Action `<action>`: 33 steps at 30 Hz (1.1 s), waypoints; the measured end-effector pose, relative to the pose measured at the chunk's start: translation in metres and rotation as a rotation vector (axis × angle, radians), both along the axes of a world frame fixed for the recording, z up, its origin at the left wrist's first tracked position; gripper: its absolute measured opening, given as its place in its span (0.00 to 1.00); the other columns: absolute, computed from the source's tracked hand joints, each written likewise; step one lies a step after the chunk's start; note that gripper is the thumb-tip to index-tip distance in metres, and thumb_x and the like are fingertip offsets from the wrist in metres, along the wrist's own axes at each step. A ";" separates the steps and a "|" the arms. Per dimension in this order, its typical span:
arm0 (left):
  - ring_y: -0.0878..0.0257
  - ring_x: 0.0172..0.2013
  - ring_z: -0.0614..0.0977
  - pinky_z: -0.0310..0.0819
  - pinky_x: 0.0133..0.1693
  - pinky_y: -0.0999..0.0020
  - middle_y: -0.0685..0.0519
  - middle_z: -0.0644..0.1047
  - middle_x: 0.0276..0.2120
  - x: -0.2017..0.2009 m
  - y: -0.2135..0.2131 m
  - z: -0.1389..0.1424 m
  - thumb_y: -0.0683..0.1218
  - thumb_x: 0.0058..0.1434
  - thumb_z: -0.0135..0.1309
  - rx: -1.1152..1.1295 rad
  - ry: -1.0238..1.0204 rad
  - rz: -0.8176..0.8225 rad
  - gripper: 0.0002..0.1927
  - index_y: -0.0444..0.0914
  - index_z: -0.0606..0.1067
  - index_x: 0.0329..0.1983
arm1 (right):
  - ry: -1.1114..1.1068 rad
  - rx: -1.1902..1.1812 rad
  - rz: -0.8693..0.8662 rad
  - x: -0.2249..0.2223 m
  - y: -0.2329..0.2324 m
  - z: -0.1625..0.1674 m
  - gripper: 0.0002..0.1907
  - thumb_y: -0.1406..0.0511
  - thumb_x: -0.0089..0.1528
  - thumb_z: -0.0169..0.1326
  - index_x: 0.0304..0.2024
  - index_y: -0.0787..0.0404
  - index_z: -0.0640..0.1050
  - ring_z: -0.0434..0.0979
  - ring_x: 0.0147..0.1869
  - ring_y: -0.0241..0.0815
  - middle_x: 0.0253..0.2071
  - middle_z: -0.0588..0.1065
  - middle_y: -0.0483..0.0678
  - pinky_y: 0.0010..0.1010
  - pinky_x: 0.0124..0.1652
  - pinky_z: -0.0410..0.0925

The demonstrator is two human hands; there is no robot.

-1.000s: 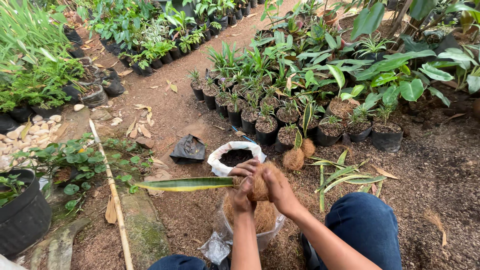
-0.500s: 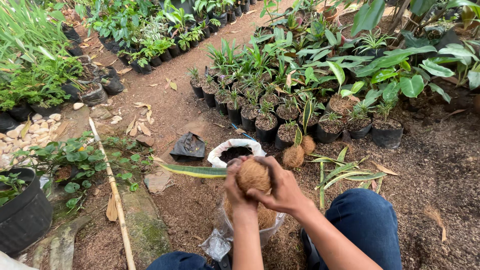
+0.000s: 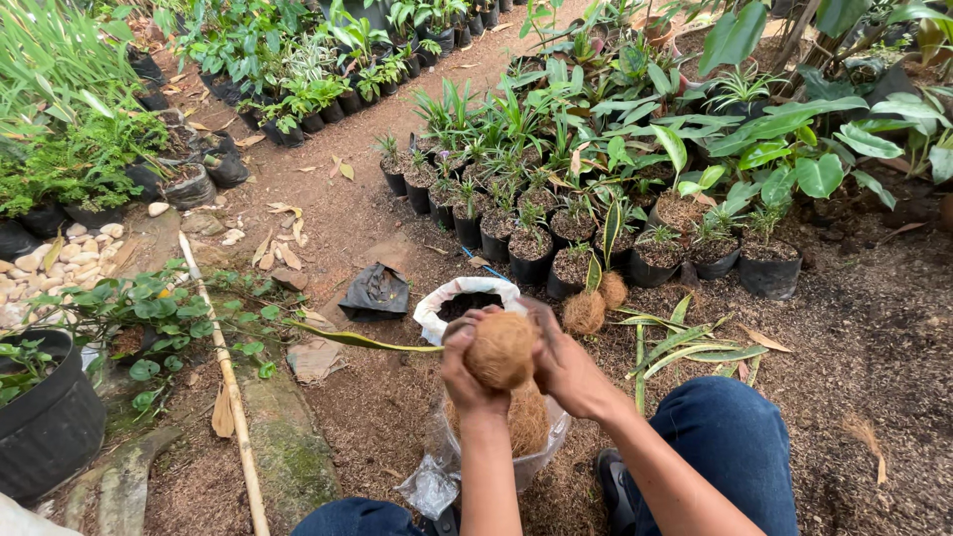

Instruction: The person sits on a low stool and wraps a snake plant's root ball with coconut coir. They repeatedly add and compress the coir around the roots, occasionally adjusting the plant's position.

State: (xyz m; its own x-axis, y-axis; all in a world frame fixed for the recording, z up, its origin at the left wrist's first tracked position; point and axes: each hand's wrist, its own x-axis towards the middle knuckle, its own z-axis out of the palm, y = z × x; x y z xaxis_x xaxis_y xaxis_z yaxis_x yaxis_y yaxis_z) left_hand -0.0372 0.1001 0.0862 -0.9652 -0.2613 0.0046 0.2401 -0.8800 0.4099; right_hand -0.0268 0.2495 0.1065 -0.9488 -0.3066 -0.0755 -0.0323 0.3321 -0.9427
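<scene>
Both of my hands cup a brown fibrous coir ball (image 3: pixel 501 349) with a long green leaf (image 3: pixel 362 340) sticking out to the left. My left hand (image 3: pixel 463 377) grips its left and lower side, my right hand (image 3: pixel 561 362) its right side. Right below the ball stands a clear plastic bag (image 3: pixel 467 467) full of loose coconut fibre. Behind it is a white sack (image 3: pixel 452 298) with a rolled rim and dark soil inside. Two finished fibre balls with plants (image 3: pixel 594 303) lie just right of the sack.
Rows of small plants in black pots (image 3: pixel 516 233) stand beyond the sack. An empty black bag (image 3: pixel 374 293) lies on the dirt path, a bamboo stick (image 3: pixel 226 382) runs along the left, and a large black pot (image 3: pixel 45 422) sits at the far left. My knee in blue jeans (image 3: pixel 730 437) is at the right.
I have lifted the fibre ball up from the plastic bag and turned it between both hands; the leaf swung with it, its tip now lower at the left.
</scene>
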 end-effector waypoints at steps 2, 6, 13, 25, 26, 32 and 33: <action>0.52 0.47 0.85 0.85 0.48 0.53 0.51 0.81 0.38 -0.001 -0.006 0.007 0.48 0.52 0.55 0.195 -0.196 -0.055 0.09 0.39 0.76 0.34 | 0.511 0.128 -0.032 0.004 -0.001 0.018 0.58 0.30 0.57 0.42 0.75 0.60 0.53 0.75 0.30 0.45 0.46 0.74 0.59 0.37 0.27 0.70; 0.51 0.46 0.83 0.82 0.46 0.56 0.48 0.80 0.41 0.000 -0.002 0.011 0.50 0.57 0.54 0.156 -0.293 -0.088 0.13 0.38 0.76 0.39 | 0.948 0.344 -0.016 0.005 -0.007 0.026 0.58 0.29 0.55 0.51 0.68 0.64 0.59 0.82 0.41 0.52 0.52 0.73 0.64 0.40 0.39 0.77; 0.51 0.55 0.80 0.75 0.63 0.53 0.49 0.79 0.45 0.001 0.024 -0.007 0.46 0.56 0.59 -0.099 0.022 0.000 0.13 0.37 0.75 0.43 | 0.483 -0.086 -0.182 -0.001 -0.025 -0.026 0.46 0.33 0.64 0.42 0.64 0.64 0.65 0.85 0.49 0.49 0.48 0.78 0.56 0.37 0.47 0.79; 0.51 0.50 0.80 0.78 0.56 0.51 0.47 0.76 0.41 -0.005 0.000 -0.029 0.43 0.55 0.54 0.035 0.022 0.038 0.10 0.37 0.74 0.40 | -0.151 -0.200 -0.114 -0.006 -0.022 -0.059 0.56 0.34 0.62 0.38 0.77 0.61 0.40 0.69 0.68 0.48 0.69 0.61 0.62 0.37 0.57 0.68; 0.51 0.50 0.80 0.78 0.56 0.52 0.47 0.76 0.41 -0.005 -0.001 -0.030 0.44 0.56 0.54 0.053 0.060 0.037 0.09 0.37 0.73 0.40 | -0.195 -0.295 -0.130 -0.006 -0.026 -0.058 0.57 0.35 0.60 0.42 0.77 0.60 0.39 0.70 0.68 0.49 0.69 0.61 0.63 0.37 0.58 0.69; 0.53 0.49 0.78 0.76 0.54 0.54 0.49 0.75 0.41 -0.005 -0.001 -0.035 0.45 0.57 0.52 0.074 0.100 0.032 0.09 0.38 0.73 0.40 | -0.318 -0.357 -0.148 -0.001 -0.026 -0.044 0.57 0.38 0.62 0.49 0.83 0.54 0.43 0.69 0.56 0.75 0.63 0.70 0.70 0.39 0.46 0.67; 0.52 0.48 0.78 0.76 0.54 0.53 0.49 0.75 0.41 -0.005 -0.002 -0.036 0.45 0.56 0.52 0.071 0.122 0.034 0.09 0.38 0.73 0.39 | -0.387 -0.321 -0.159 -0.001 -0.025 -0.040 0.56 0.39 0.64 0.49 0.85 0.50 0.42 0.67 0.51 0.87 0.61 0.72 0.73 0.41 0.41 0.66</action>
